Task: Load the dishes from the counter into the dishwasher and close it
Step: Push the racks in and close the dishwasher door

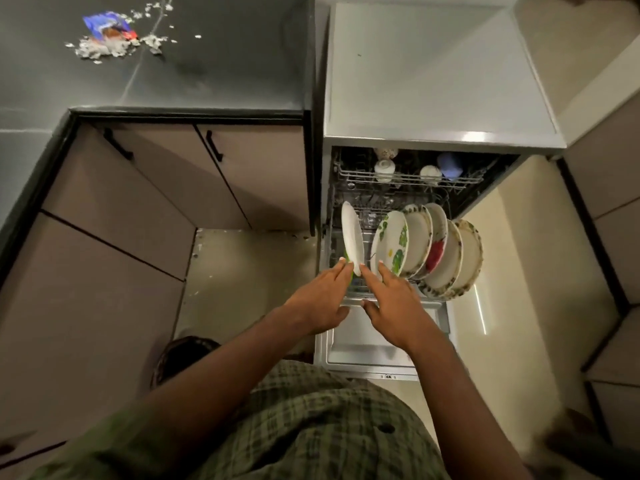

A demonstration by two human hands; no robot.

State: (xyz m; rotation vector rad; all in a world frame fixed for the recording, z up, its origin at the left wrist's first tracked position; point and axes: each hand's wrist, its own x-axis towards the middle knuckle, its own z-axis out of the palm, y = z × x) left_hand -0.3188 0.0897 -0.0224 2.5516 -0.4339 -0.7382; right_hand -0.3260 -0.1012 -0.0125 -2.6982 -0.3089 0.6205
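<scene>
The dishwasher (443, 77) stands open with its lower rack (356, 289) pulled out over the lowered door (367, 351). A white plate (352, 237) stands on edge at the rack's left end. My left hand (318, 299) and my right hand (394, 299) reach it from either side, straight fingertips touching its lower edge. To its right several patterned plates (415, 244) stand in a row, leaning right. The upper rack (408, 174) holds white cups (384, 168) and a blue cup (449, 165).
The dark counter (207, 64) at the left carries a blue wrapper (107, 26) and white crumbs. Beige cabinet doors (156, 188) with black handles stand below it. A dark basket (183, 355) sits on the floor by my left arm. More cabinets (609, 202) line the right.
</scene>
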